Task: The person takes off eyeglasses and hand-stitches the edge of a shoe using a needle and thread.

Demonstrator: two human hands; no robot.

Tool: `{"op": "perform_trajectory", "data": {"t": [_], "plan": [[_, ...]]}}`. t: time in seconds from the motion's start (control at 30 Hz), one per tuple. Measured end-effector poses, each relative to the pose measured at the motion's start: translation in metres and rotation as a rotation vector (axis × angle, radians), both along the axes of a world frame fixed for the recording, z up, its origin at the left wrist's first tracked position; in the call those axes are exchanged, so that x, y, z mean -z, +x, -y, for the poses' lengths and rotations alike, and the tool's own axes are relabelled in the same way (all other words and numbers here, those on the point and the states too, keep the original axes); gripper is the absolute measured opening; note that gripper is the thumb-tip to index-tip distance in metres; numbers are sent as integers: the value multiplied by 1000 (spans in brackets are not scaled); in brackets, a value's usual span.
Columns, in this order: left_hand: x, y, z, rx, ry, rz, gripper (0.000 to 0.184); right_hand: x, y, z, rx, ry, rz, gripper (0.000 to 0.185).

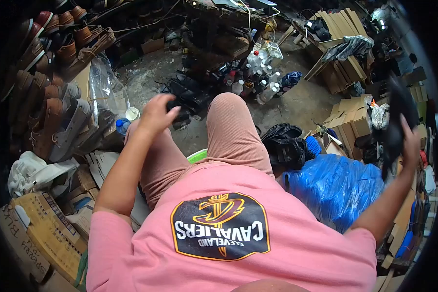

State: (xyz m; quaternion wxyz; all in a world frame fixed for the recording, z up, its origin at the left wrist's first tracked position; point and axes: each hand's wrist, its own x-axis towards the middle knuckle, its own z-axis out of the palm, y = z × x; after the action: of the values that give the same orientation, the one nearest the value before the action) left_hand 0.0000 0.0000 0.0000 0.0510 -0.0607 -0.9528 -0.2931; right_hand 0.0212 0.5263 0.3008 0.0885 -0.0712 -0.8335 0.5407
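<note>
My left hand hovers above my left knee, thumb and fingers apart, with dark items on the floor behind its fingertips. I make out nothing held in it. Out to the far right, my right hand grips a long, flat black item, which stands roughly upright; its kind is too dark to tell. Below that hand lies a big blue plastic bundle. A white cup-like item and a blue-capped bottle are beside my left forearm.
Stacked shoes fill the left side above cardboard boxes. Several plastic bottles stand on the floor ahead, near a cluttered table. Flattened cardboard leans at the back right. A black bag lies by my right knee.
</note>
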Motion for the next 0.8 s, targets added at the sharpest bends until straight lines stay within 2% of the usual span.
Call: {"op": "perform_trajectory", "data": {"t": [0.03,0.1,0.13,0.17,0.2,0.23,0.27,0.3,0.37,0.4,0.43,0.47,0.5,0.53,0.57,0.63,0.67,0.7,0.77,0.8], "plan": [[-24,0,-21,76,158,-94,46,2,-1,0,-4,-5,0,25],[-74,14,-95,179,548,10,52,15,-22,71,-128,194,-86,38],[-94,18,-111,247,635,29,61,40,-52,87,-127,270,36,36],[-107,19,-124,311,718,41,70,56,-56,135,-370,45,71,30],[-115,20,-131,290,778,117,80,80,-78,162,-562,-2,97,34],[-121,18,-138,268,846,188,91,92,-82,197,-630,-30,142,32],[-130,20,-143,263,1156,234,101,122,-103,221,-697,-8,108,33],[-124,17,-140,233,1147,220,101,148,-120,244,-763,11,78,35],[-97,8,-135,42,1198,119,99,154,-104,289,-738,194,63,39],[-87,9,-131,-133,1185,156,93,164,-105,305,-794,247,108,40],[-78,12,-125,-159,1229,101,82,169,-102,318,-849,302,155,42],[-68,18,-117,-214,1316,120,79,174,-96,324,-943,294,194,44],[-59,23,-109,-267,1405,136,76,179,-99,327,-1089,251,259,45],[-50,30,-104,-286,1491,79,65,180,-94,329,-1115,81,320,44],[-41,34,-98,-309,1490,73,65,181,-89,329,-1134,-87,385,44],[-33,45,-86,-391,1536,169,53,181,-92,323,-1189,-21,312,44],[-32,53,-81,-332,1582,213,46,179,-95,315,-1218,83,216,35],[-33,59,-78,-349,1582,210,46,185,-99,304,-1231,77,223,35],[-34,66,-72,-349,1621,213,53,199,-105,281,-1177,293,-200,40],[-34,69,-68,-331,1632,218,47,199,-105,268,-1185,292,-198,40]]}}
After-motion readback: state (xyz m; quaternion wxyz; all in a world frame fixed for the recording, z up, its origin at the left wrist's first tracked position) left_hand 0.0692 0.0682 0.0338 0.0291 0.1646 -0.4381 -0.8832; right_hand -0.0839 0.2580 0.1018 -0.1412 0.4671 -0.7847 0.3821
